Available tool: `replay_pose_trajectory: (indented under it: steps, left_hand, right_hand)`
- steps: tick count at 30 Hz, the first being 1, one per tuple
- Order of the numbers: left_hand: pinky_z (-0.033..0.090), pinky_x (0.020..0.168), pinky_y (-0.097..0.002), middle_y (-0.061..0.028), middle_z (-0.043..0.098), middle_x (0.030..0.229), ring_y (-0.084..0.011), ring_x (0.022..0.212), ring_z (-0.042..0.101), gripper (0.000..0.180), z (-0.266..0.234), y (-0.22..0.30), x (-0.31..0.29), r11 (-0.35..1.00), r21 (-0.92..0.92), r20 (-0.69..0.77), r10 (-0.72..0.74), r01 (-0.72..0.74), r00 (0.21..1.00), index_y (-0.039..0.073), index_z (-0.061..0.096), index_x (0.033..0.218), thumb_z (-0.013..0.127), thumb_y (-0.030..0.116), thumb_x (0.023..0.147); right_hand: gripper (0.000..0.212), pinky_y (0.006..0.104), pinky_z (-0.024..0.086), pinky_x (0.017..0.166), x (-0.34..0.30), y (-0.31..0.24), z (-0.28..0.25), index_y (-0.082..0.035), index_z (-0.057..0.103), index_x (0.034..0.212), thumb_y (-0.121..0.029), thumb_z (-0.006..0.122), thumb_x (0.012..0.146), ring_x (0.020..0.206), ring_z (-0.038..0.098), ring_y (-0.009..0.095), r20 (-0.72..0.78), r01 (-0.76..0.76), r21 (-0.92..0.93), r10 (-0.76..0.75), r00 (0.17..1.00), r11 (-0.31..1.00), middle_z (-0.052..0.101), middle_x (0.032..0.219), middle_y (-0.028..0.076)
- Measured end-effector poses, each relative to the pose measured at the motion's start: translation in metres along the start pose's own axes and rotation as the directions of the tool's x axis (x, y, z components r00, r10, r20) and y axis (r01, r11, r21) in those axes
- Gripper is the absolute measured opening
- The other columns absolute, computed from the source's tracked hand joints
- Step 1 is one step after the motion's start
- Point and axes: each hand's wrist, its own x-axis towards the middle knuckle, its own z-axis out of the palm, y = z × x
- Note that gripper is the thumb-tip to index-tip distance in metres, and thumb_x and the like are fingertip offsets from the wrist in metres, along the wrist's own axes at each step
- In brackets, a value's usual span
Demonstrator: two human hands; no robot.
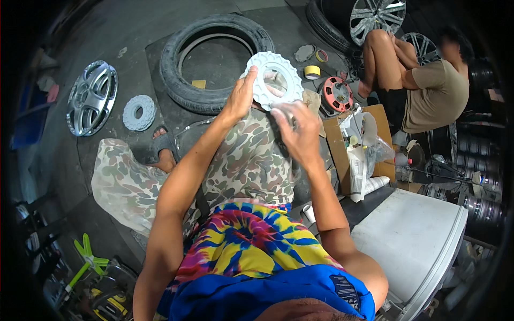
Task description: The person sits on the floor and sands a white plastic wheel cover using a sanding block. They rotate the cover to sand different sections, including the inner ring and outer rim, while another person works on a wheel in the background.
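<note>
My left hand (242,99) grips the left side of a pale grey ring (259,86), its thumb lying on the front face. The ring has a wide round hole and a scalloped, patterned rim, and is held tilted up above my camouflage trousers. My right hand (301,131) is at the ring's lower right edge, fingers bent and smeared by motion. Whether it touches the ring or holds anything is unclear. On the floor to the left lies a small stack of similar pale rings (148,121).
A tyre (170,72) lies ahead, a silver wheel cover (76,109) at left. To the right are yellow tape (312,76), a red cable reel (327,95), an open cardboard box (333,131) and a white cabinet (409,230). Another person (436,96) sits at far right.
</note>
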Motion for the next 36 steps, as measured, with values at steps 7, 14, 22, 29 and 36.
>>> replay_pose_trajectory:
  steps: [7,14,22,29,36]
  left_hand:
    - [0.062,0.107,-0.0363,-0.0181,0.083,0.121,-0.0225,0.114,0.079,0.070,0.004,0.003,-0.004,0.996,0.033,0.007,0.078,-0.078,0.997,-0.011,0.069,0.142,0.028,0.044,0.126]
    - [0.059,0.100,-0.0352,-0.0148,0.085,0.104,-0.0201,0.101,0.077,0.077,0.004,0.000,-0.006,0.959,0.255,-0.049,0.143,-0.126,0.989,-0.006,0.077,0.135,0.027,0.052,0.125]
    - [0.057,0.091,-0.0375,-0.0135,0.081,0.097,-0.0202,0.092,0.073,0.074,0.003,0.004,-0.013,0.945,0.292,-0.061,0.171,-0.146,0.983,-0.008,0.078,0.124,0.033,0.051,0.125]
    - [0.054,0.085,-0.0398,-0.0142,0.076,0.088,-0.0195,0.084,0.066,0.074,-0.007,-0.006,-0.003,0.909,0.405,-0.045,0.131,-0.102,0.990,-0.009,0.077,0.113,0.036,0.052,0.124]
    - [0.056,0.098,-0.0346,-0.0152,0.082,0.116,-0.0180,0.107,0.074,0.070,-0.002,-0.004,-0.003,0.965,0.252,0.010,0.075,-0.075,0.997,-0.009,0.077,0.129,0.039,0.050,0.123]
  right_hand:
    - [0.011,0.0433,0.056,0.079,-0.005,-0.007,0.016,0.003,0.078,0.109,0.001,0.080,0.098,0.086,0.071,0.037,0.032,0.173,-0.098,-0.171,0.985,0.980,0.071,0.097,0.018]
    - [0.011,0.0454,0.057,0.081,0.011,0.002,0.015,0.003,0.077,0.110,0.000,0.078,0.099,0.090,0.071,0.042,-0.024,0.069,0.006,-0.069,0.997,0.998,0.070,0.100,0.021]
    - [0.009,0.0523,0.056,0.089,0.033,0.004,-0.003,0.004,0.077,0.105,-0.004,0.076,0.100,0.096,0.071,0.047,0.210,0.084,0.025,-0.088,0.974,0.996,0.071,0.101,0.022]
    - [0.016,0.0506,0.057,0.086,0.023,-0.006,0.006,0.006,0.077,0.106,-0.009,0.073,0.104,0.096,0.073,0.047,0.183,-0.152,0.118,0.129,0.975,0.981,0.074,0.097,0.023]
    - [0.013,0.0397,0.059,0.085,0.020,0.000,0.005,0.004,0.080,0.112,-0.003,0.077,0.102,0.094,0.077,0.032,0.001,0.020,0.071,-0.020,1.000,0.997,0.078,0.101,0.019]
